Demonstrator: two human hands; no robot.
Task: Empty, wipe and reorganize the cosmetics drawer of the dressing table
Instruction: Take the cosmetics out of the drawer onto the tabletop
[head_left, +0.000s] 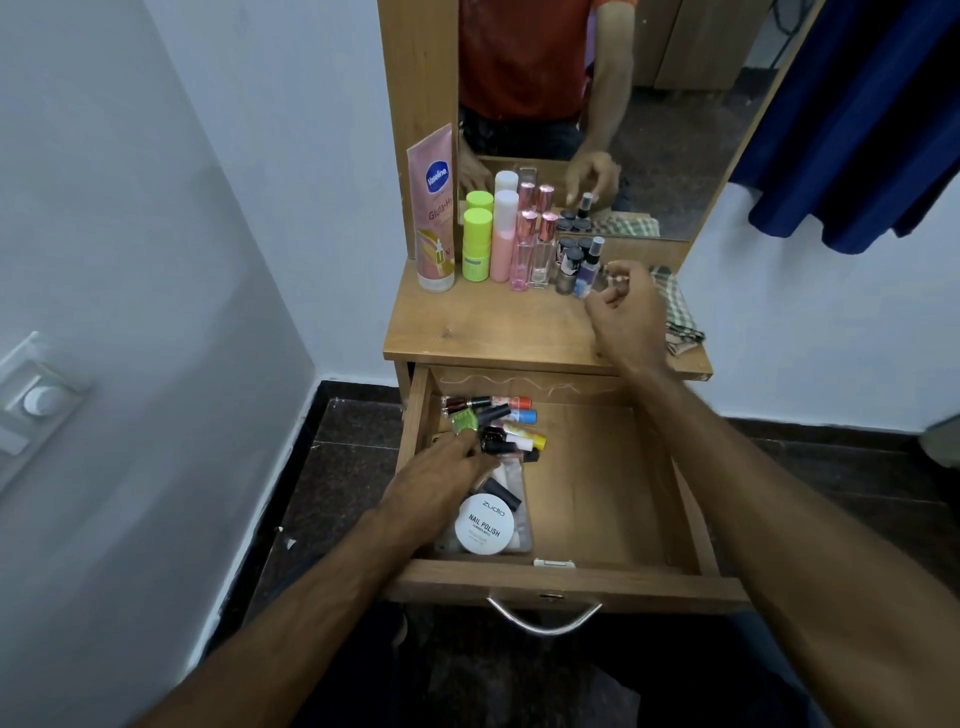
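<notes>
Both forearms are bare from the elbow down, with no sleeves, watch or rings on the left hand (441, 480) or the right hand (631, 306). In the mirror (675, 130) above the bench, the person's reflection wears a red-orange short-sleeved T-shirt over dark trousers. Dark trouser fabric also shows below the drawer (571, 584).

Matt wood-grain drawer (597, 584) with shiny metal handle (544, 621); glossy plastic tube (435, 208); checked cloth (678, 312).

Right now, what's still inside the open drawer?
In the drawer: a heap of small nail polish bottles at back left, and a white nail polish tub on a clear pouch. The left hand hides some.
</notes>
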